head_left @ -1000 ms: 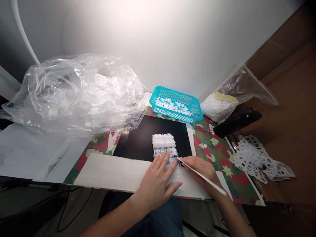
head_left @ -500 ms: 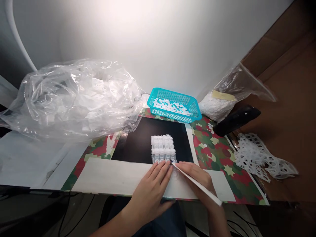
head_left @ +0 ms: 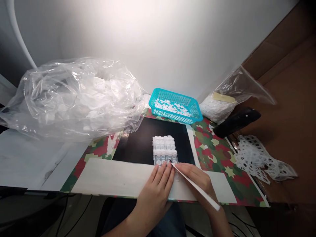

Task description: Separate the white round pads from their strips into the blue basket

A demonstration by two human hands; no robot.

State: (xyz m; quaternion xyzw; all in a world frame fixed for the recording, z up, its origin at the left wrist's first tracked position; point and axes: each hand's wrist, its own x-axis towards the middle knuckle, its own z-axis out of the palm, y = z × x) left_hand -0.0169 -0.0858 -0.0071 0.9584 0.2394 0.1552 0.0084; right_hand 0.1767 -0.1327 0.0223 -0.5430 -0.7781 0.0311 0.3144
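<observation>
A translucent white block of small round cells (head_left: 165,146) lies on the black mat (head_left: 138,140), its near part under my fingers. My left hand (head_left: 156,187) rests flat with its fingers stretched over the near edge of the block. My right hand (head_left: 198,181) grips a thin white tool (head_left: 197,187) like a pen. The tool's dark pointed tip touches or hovers just above the block, beside my left fingertips; which one cannot be made out.
Behind the mat stands a turquoise basket (head_left: 176,115) of small white discs. A big clear plastic bag (head_left: 74,98) fills the left. To the right are a bag of white bits (head_left: 217,107), a black-handled object (head_left: 237,121) and perforated white sheets (head_left: 256,158).
The view has shifted slightly. My left hand has slid a little toward me, showing more of the block's near cells. My right hand keeps its grip on the tool.
</observation>
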